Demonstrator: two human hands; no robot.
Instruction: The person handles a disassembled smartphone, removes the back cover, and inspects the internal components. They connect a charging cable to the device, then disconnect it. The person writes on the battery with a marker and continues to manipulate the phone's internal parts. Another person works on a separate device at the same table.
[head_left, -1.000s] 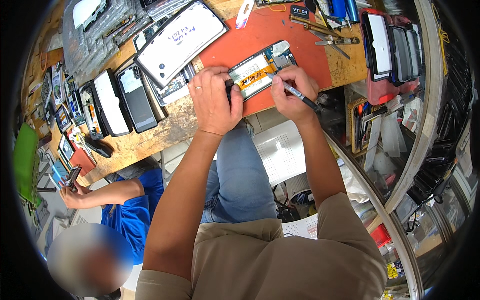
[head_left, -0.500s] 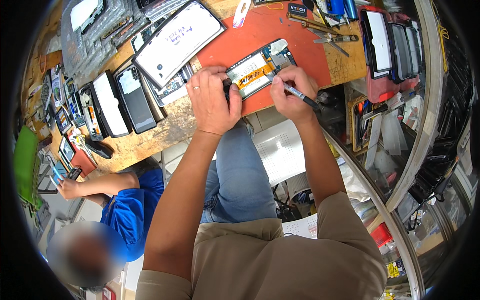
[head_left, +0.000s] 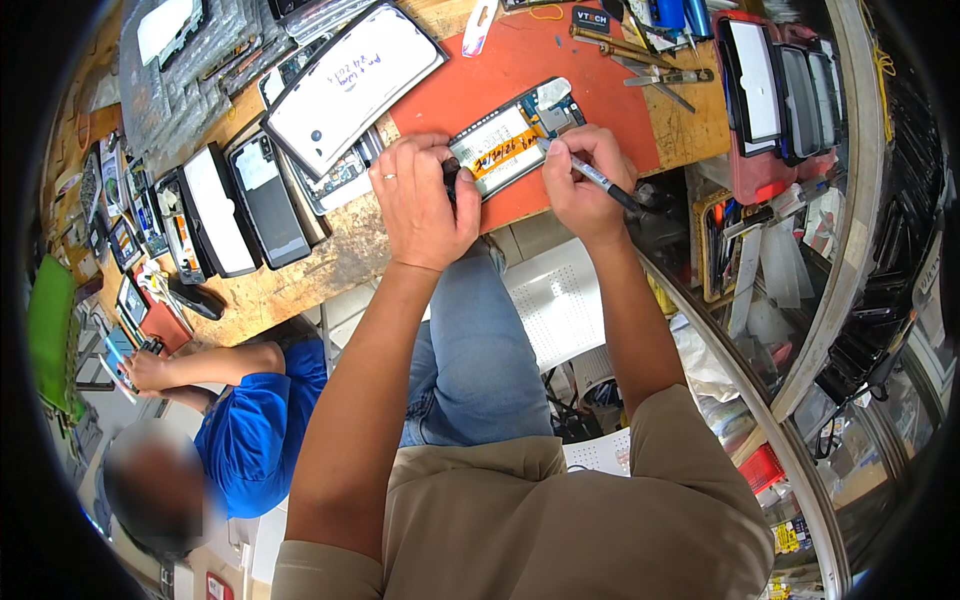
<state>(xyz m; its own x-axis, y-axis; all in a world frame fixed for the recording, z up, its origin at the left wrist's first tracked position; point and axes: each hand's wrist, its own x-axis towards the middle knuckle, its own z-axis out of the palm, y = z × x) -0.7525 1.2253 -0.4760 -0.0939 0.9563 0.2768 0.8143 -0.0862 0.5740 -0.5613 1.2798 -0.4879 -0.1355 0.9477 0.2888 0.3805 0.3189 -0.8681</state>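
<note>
An opened phone (head_left: 555, 95) lies on the red mat, its battery and circuit board exposed. Orange tape (head_left: 510, 152) with dark handwriting crosses the battery. My right hand (head_left: 592, 185) is closed around a grey and black marker pen (head_left: 605, 184), whose tip rests at the right end of the tape. At the phone's left end, my left hand (head_left: 425, 205) is closed on a small black piece (head_left: 451, 170) that looks like the marker's cap. Those fingers lie against the phone's edge and partly hide the piece.
The red mat (head_left: 610, 90) covers part of the wooden bench. Left of it lie a large white-backed panel (head_left: 350, 85) and several phone parts. Tweezers (head_left: 668, 77) lie at the upper right, near a pink tray (head_left: 755, 175) of phone parts. A co-worker in a blue shirt (head_left: 262, 430) sits at left.
The marker tip has shifted slightly right along the tape, with my right hand tilting a little. My left hand stays nearly still. At left, the co-worker's head and arm have moved.
</note>
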